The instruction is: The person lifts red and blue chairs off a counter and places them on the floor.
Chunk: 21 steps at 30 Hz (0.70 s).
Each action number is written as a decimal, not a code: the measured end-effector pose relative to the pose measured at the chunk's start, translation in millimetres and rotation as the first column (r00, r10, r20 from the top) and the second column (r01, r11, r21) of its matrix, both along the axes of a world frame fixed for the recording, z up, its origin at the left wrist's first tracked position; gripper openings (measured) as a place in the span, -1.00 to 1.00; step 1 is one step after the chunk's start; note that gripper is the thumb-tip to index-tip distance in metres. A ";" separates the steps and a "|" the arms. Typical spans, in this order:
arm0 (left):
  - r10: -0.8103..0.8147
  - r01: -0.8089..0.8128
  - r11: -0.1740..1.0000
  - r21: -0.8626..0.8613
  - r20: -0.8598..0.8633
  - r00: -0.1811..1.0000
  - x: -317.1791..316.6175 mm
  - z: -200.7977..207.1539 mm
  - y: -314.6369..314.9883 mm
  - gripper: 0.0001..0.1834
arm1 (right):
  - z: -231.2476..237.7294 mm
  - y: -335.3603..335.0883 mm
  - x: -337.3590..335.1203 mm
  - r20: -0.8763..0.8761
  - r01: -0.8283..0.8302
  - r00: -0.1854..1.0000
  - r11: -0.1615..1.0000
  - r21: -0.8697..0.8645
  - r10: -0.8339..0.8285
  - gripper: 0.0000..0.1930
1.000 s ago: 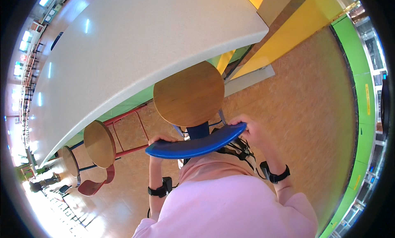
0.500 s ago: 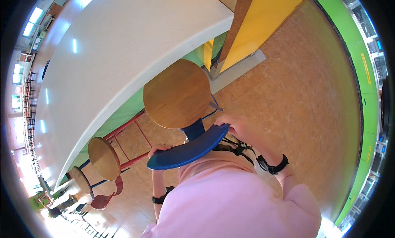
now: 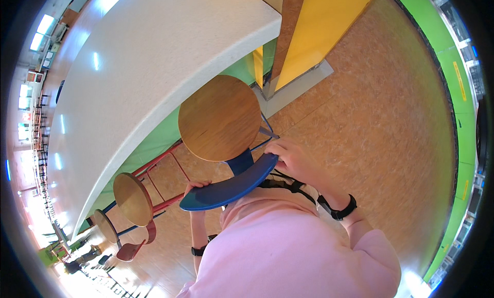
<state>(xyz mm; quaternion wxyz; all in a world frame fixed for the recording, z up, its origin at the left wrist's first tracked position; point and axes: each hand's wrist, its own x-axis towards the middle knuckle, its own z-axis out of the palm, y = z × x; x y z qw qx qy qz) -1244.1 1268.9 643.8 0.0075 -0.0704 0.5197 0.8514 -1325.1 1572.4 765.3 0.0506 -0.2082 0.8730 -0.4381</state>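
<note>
A tall stool with a round wooden seat [image 3: 220,120] and a curved blue backrest [image 3: 229,189] stands in front of me, its seat partly under the counter's edge. My left hand [image 3: 196,186] is closed around the backrest's left end, fingertips over the top edge. On the right end, my right hand [image 3: 284,153] grips the backrest with bent fingers. Both palms are hidden behind it. Dark straps or cords hang by my waist near the right hand.
The white counter [image 3: 154,46] curves along the left. Stools with red [image 3: 130,199] and blue frames stand along it. A yellow panel [image 3: 319,35] on a grey base rises ahead. Brown floor [image 3: 381,107] extends right to a green-fronted counter [image 3: 465,128].
The backrest and both hands have shifted slightly left in the view. The right hand's fingers are more bent over the backrest's end. The wooden seat has stayed nearly in place.
</note>
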 end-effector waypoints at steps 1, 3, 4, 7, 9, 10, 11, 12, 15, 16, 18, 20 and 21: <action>0.002 -0.002 1.000 0.029 -0.004 1.000 -0.5 -1.2 -0.7 -0.81 | -0.8 0.2 -0.7 0.004 -0.011 1.000 1.000 0.002 0.011 -0.69; -0.003 0.003 0.998 0.063 -0.006 1.000 -2.0 -4.4 -1.5 -0.81 | -0.4 0.9 -1.4 0.008 -0.015 1.000 1.000 0.009 0.015 -0.65; -0.010 0.011 0.998 0.066 -0.019 1.000 -3.6 -5.8 -2.2 -0.81 | 0.6 0.5 -2.4 -0.002 0.001 1.000 1.000 0.012 -0.001 -0.61; -0.023 0.024 0.998 0.059 -0.017 1.000 2.1 -11.6 -12.0 -0.77 | 10.0 -2.2 -6.5 0.057 -0.041 0.998 0.998 0.050 0.038 -0.54; -0.074 0.080 0.994 0.068 -0.084 0.994 3.9 -11.7 -13.2 -0.75 | 0.3 -0.3 -1.7 -0.034 -0.125 0.991 0.992 0.031 0.126 -0.54; -0.080 0.087 0.994 0.071 -0.090 0.993 4.2 -11.3 -14.1 -0.75 | -4.4 0.9 -2.6 -0.039 -0.118 0.992 0.992 0.035 0.120 -0.54; -0.056 0.059 0.997 0.049 -0.062 0.997 4.3 -7.2 -11.2 -0.77 | -6.3 4.3 -4.8 -0.085 -0.207 0.974 0.976 0.070 0.212 -0.50; -0.030 0.031 0.999 0.026 -0.034 0.999 4.4 -4.6 -7.6 -0.79 | -7.5 8.0 -6.7 -0.128 -0.292 0.944 0.950 0.108 0.305 -0.47; 0.016 -0.014 1.000 0.024 -0.055 0.998 6.7 -7.2 -3.9 -0.80 | -14.1 12.1 -5.5 -0.159 -0.336 0.918 0.927 0.169 0.362 -0.53; 0.004 -0.002 1.000 0.028 -0.056 0.998 6.9 -7.9 -3.3 -0.81 | -16.2 13.3 -5.1 -0.145 -0.357 0.910 0.913 0.197 0.388 -0.56; 0.034 -0.032 0.999 0.032 -0.056 0.998 12.7 -10.4 -0.4 -0.82 | -18.0 12.1 -4.0 -0.155 -0.369 0.902 0.905 0.212 0.404 -0.61; 0.063 -0.061 0.997 0.039 -0.057 0.996 14.7 -11.6 2.3 -0.83 | -20.0 11.1 -4.5 -0.223 -0.336 0.900 0.921 0.197 0.376 -0.54; 0.060 -0.058 0.998 0.024 -0.056 0.997 14.3 -11.3 3.3 -0.84 | -22.5 11.2 -4.3 -0.229 -0.341 0.896 0.920 0.194 0.380 -0.54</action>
